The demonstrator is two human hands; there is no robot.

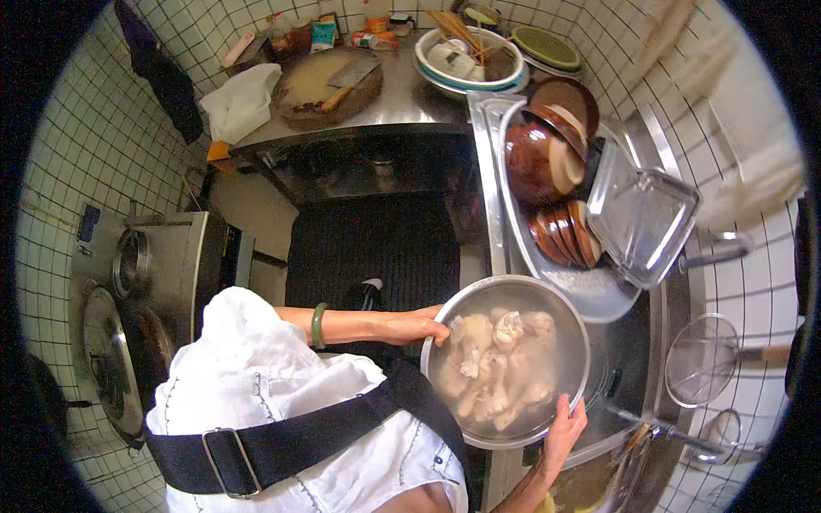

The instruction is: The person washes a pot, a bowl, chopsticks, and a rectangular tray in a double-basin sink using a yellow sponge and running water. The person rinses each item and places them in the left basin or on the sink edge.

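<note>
A round stainless steel bowl (575, 320) is held between my two hands, over the near edge of the sink. Pieces of pale raw poultry (490, 365) lie in cloudy water inside it. My left hand (414, 326) grips the bowl's rim on its left side, thumb over the edge, with a green bangle on the wrist. At the lower right of the rim, my right hand (564, 426) holds the bowl, its fingertips showing at the edge and its palm partly hidden.
A plastic tub (593, 301) with brown pots and bowls (535, 160) stands beyond the bowl; a clear container (648, 224) leans there. A faucet (673, 436) reaches over the sink. A cleaver (353, 69) lies on a round chopping board (295, 80) on the back counter. Strainers (702, 360) hang right.
</note>
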